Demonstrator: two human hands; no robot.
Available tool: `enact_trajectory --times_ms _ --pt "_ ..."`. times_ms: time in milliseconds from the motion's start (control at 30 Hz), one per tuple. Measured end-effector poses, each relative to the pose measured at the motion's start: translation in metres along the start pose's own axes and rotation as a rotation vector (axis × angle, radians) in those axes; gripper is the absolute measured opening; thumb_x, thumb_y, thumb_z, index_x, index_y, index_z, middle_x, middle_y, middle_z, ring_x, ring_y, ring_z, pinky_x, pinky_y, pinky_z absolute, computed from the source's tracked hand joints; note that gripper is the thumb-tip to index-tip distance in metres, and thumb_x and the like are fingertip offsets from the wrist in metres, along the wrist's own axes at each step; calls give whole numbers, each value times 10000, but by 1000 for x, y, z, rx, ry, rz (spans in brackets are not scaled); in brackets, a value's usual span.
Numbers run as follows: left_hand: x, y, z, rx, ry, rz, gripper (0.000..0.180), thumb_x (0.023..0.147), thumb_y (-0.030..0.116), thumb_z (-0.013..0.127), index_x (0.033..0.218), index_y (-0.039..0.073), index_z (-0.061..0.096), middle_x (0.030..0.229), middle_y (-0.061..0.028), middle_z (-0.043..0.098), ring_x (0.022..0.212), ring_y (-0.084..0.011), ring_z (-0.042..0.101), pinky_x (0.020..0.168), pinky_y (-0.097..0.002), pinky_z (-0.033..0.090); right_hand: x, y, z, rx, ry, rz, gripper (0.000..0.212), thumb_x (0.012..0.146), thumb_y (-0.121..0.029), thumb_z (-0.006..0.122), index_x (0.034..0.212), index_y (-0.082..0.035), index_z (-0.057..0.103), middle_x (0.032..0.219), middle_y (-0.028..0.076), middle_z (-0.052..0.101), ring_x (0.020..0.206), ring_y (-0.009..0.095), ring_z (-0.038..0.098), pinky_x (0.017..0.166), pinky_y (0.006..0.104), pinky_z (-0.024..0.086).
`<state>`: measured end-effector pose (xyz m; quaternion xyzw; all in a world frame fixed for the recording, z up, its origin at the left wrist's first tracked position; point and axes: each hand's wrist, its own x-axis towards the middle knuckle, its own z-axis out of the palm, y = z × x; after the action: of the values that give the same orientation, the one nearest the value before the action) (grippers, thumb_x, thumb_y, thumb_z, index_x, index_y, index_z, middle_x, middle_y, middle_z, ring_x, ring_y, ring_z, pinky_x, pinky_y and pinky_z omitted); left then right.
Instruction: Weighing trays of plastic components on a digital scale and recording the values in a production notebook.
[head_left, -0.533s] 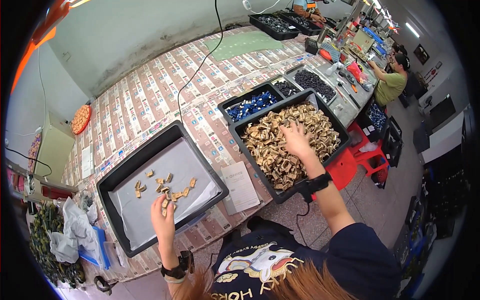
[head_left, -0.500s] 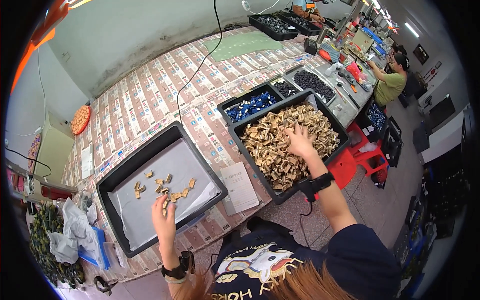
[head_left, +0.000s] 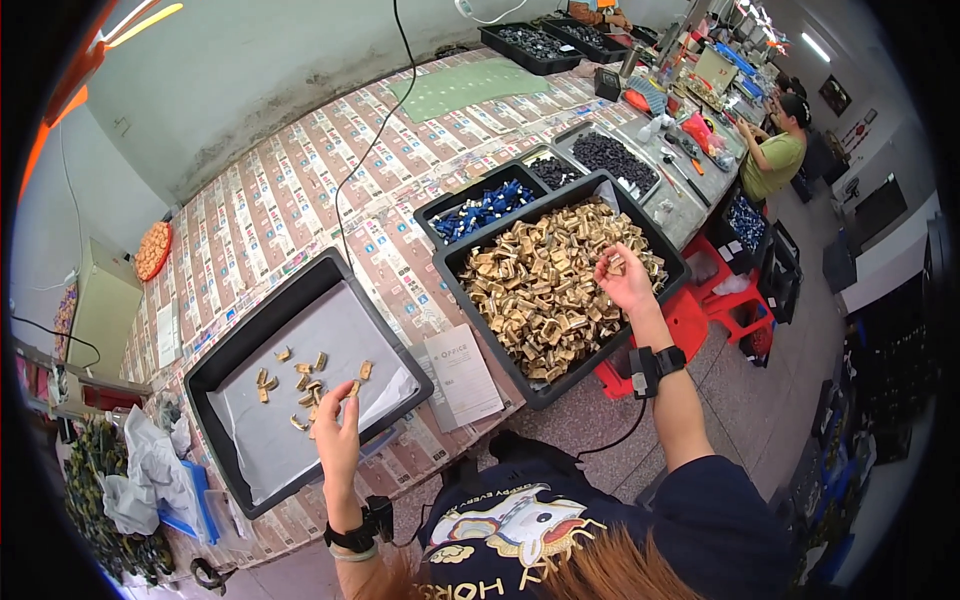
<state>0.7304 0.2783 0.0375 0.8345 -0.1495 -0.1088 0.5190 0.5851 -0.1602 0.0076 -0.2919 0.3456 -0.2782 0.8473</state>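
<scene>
My left hand [head_left: 338, 430] hangs over the near side of a black tray [head_left: 222, 440] lined with pale sheeting. Its fingers are apart, close to several small gold-brown bracket-shaped pieces [head_left: 304, 382] scattered on the lining. To the right, a second black tray [head_left: 540, 395] is heaped with the same kind of pieces [head_left: 540, 285]. Above the right part of that heap is my right hand [head_left: 630, 285], palm turned up and fingers curled around a gold-brown piece [head_left: 616, 265]. How many pieces it holds cannot be made out.
Between the trays lies a paper booklet [head_left: 460, 380]. Behind the heap stand a bin of blue pieces [head_left: 485, 212] and trays of dark pieces [head_left: 610, 160]. Red stools [head_left: 685, 325] are on the floor at the right. A dark cable [head_left: 368, 165] hangs over the patterned table; a co-worker [head_left: 775, 150] is farther off.
My right hand has lifted from the heap and turned palm up, with a piece in its fingers. My left hand has shifted slightly right and nearer me over the lined tray. The view has moved a little.
</scene>
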Motion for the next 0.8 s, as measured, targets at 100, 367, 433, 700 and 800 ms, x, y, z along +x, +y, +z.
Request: enact_trajectory --times_ms 100,367,433,700,800 --pt "-1 2 8 -24 -38 -4 203 787 72 486 965 -11 537 912 -85 563 849 -150 521 751 -249 392 -4 -4 -16 -347 -110 48 231 814 -277 497 822 -47 523 669 42 503 579 136 473 520 241 405" --pt "-18 -3 6 -69 21 -18 193 796 80 482 951 -20 541 899 -83 569 819 -126 524 723 -239 407 -37 24 51 65 -461 457 464 876 -380 273 1118 -4 396 1074 160 489 905 253 522 767 352 444" --pt "-35 2 4 -67 67 -54 189 792 87 491 940 -16 547 871 -77 574 799 -126 527 713 -234 408 -49 48 83 59 -629 553 439 876 -369 290 1133 -29 396 1050 135 504 862 222 536 744 336 450" --pt "-132 -19 13 -148 297 -244 206 797 88 491 973 -10 537 856 -31 568 768 -72 505 684 -194 395 -77 219 173 -148 -775 1046 400 832 -316 454 1099 -19 430 1027 158 476 843 232 495 759 334 417" --pt "-177 -40 -2 -140 417 -326 213 792 92 497 977 -7 537 877 -63 572 784 -106 525 702 -219 407 -119 234 216 -367 -567 977 628 811 -377 470 1255 -17 210 1271 211 224 1096 313 334 947 399 259"
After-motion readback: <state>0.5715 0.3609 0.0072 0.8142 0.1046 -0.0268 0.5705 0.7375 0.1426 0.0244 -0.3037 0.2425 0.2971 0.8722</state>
